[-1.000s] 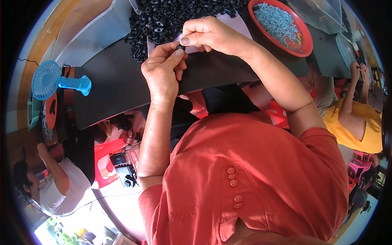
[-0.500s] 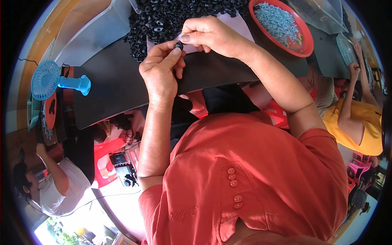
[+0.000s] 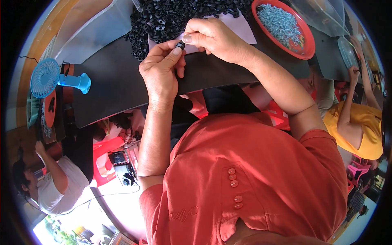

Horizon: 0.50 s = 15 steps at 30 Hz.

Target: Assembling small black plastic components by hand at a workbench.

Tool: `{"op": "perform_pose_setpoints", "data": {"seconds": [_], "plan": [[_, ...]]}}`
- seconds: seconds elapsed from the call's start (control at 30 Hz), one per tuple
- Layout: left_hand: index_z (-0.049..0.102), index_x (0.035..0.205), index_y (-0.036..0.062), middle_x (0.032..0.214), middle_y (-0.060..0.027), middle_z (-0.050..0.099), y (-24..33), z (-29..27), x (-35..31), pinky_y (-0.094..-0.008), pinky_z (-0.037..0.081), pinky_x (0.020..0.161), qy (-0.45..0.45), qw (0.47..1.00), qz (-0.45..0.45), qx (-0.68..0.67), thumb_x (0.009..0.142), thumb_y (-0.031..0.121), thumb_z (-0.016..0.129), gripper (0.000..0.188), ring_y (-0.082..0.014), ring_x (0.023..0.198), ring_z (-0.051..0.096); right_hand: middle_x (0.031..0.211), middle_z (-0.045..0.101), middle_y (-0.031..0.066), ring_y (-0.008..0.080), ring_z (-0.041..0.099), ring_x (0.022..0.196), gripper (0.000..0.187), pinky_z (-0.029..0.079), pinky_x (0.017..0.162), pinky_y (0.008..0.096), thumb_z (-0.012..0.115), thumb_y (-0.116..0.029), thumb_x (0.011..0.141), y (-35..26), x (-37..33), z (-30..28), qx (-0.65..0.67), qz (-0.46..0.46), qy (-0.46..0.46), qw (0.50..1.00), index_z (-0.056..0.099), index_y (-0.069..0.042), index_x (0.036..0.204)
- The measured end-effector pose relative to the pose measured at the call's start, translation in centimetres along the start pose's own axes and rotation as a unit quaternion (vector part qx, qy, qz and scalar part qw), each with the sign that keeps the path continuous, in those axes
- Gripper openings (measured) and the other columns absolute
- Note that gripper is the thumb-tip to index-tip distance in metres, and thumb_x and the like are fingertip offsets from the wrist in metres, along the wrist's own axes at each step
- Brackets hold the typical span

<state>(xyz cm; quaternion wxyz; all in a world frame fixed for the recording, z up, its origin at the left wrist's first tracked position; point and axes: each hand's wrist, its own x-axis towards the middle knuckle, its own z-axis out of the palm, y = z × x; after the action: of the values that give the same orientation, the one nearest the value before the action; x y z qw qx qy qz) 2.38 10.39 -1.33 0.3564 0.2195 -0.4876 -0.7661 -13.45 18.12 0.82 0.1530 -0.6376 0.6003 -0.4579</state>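
Between the thumb and fingers of my left hand (image 3: 162, 61) is a small black ribbed plastic part (image 3: 180, 45), held above the table's near half. My right hand (image 3: 210, 36) meets it from the right, thumb and forefinger pinched together at the part's upper edge. Whatever sits in that pinch is too small to make out. Just beyond both hands spreads a heap of similar black parts (image 3: 163, 18), partly lying on a pale sheet (image 3: 241, 30). To the right stands a red oval tray (image 3: 309, 49) holding many small clear bluish pieces (image 3: 277, 24).
A blue fan (image 3: 73, 83) stands at the left of the dark table (image 3: 110, 94). Behind it is a translucent plastic bin (image 3: 94, 34); another clear bin (image 3: 322, 16) is at the far right. One person in white (image 3: 61, 185) sits left, another in yellow (image 3: 355, 126) right.
Both hands keep nearly the same pose. The black part in my left fingers has turned slightly, showing more of its ribbed side.
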Motion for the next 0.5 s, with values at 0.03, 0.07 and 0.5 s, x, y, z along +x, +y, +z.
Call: {"op": "perform_pose_setpoints", "data": {"seconds": [0.03, 0.07, 0.5], "plan": [[0.063, 0.098, -0.0079, 0.077, -0.0097, 0.064, 0.0, -0.1, 0.0, -0.0203, 0.04, 0.044, 0.001, 1.0, 0.0, 0.0, 0.086, -0.003, 0.064, 0.013, -0.0105, 0.056, 0.055, 0.058, 0.054, 0.0025, 0.0088, 0.05, 0.05, 0.026, 0.04, 0.046, 0.024, 0.056, -0.025, 0.095, 0.0, 0.0, 0.0, 0.0, 0.0, -0.001, 1.0, 0.06, -0.003, 0.084], [0.063, 0.099, -0.008, 0.077, -0.0098, 0.064, 0.0, -0.1, 0.1, -0.0204, 0.04, 0.044, -0.003, 1.0, 0.0, -0.003, 0.086, -0.003, 0.063, 0.013, -0.0106, 0.056, 0.055, 0.058, 0.054, 0.0026, 0.0088, 0.05, 0.05, 0.025, 0.04, 0.046, 0.024, 0.056, -0.025, 0.095, 0.0, 0.0, 0.1, -0.007, -0.008, 0.004, 1.0, 0.06, -0.002, 0.085], [0.06, 0.104, -0.0085, 0.08, -0.0151, 0.065, 0.4, -0.4, 0.2, -0.023, 0.041, 0.044, -0.035, 0.997, -0.034, -0.052, 0.09, -0.001, 0.058, 0.016, -0.0156, 0.058, 0.058, 0.061, 0.053, 0.0005, 0.0065, 0.049, 0.052, 0.02, 0.039, 0.046, 0.0219, 0.057, -0.021, 0.095, -1.1, -0.2, 0.2, 0.069, 0.051, 0.01, 0.996, 0.061, -0.003, 0.087]]}}
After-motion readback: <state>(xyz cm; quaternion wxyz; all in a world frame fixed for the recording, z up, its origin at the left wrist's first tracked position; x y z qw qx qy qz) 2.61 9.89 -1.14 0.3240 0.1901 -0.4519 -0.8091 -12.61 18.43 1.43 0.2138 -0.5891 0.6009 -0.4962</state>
